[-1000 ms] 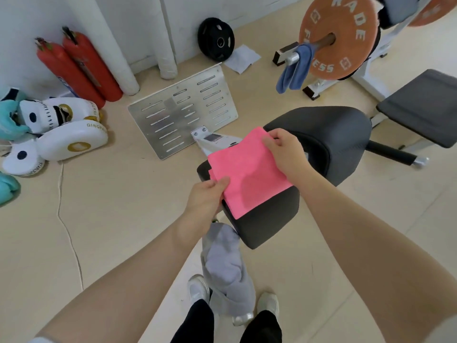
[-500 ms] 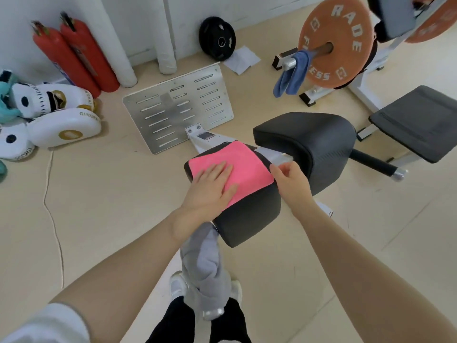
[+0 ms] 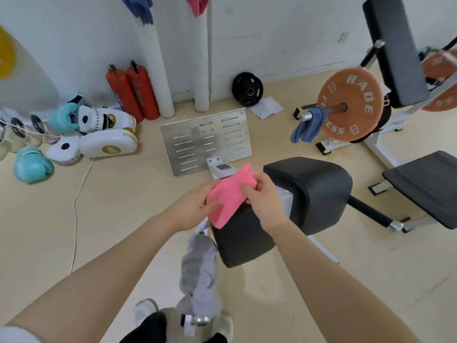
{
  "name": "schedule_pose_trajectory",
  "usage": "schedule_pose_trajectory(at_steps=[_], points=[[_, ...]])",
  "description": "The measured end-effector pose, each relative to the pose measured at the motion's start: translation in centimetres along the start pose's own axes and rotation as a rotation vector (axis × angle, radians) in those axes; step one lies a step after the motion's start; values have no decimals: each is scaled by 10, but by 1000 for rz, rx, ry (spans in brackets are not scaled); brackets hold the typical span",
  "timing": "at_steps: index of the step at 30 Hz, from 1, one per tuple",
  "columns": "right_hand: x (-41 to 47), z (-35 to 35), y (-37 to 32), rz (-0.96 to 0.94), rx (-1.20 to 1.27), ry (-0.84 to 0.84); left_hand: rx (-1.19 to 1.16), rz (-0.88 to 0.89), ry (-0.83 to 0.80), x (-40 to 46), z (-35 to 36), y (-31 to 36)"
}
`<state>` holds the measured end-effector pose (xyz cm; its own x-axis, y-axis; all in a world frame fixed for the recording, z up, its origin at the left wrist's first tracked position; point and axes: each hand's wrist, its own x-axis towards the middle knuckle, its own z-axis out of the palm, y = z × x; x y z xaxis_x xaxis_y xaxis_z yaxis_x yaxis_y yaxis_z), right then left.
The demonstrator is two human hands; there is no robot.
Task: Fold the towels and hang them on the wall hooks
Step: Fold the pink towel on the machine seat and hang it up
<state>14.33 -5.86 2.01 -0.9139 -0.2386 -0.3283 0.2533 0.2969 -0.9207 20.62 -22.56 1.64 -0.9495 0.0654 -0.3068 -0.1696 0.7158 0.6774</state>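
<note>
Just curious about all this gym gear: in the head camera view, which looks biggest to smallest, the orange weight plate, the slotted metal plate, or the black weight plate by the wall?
1. slotted metal plate
2. orange weight plate
3. black weight plate, which stands farthest off

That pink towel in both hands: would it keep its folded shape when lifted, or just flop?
Probably flop: the pink towel already sags and bunches between the left hand and right hand. It looks light, thin cloth. Its nap seems unlikely to slip from the fingers.

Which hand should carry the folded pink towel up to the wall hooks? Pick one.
Probably the right hand: its fingers curl round the pink towel's upper end, while the left hand only pinches the lower edge.
</note>
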Motion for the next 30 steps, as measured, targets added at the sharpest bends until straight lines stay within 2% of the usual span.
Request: schedule_pose_trajectory(at_steps=[3,6,12,15,21,26,30], points=[[1,33,-34,-182,-48,-60,-43,127,119,-16,-39,-7],[4,78,-64,-224,-72,-130,-61,270,213,-23,-73,-28],[25,192,-109,-269,-70,-152,-219,268,405,-40,-154,-94],[37,253,-137,-292,-77,-225,-329,177,395,-50,-215,-131],[62,347,-197,-359,-62,-313,-289,161,397,-61,-319,-184],[101,362,-241,-446,-62,-344,-346,191,403,-27,-372,-196],[156,355,-265,-510,-95,-285,-364,256,428,27,-404,-194]])
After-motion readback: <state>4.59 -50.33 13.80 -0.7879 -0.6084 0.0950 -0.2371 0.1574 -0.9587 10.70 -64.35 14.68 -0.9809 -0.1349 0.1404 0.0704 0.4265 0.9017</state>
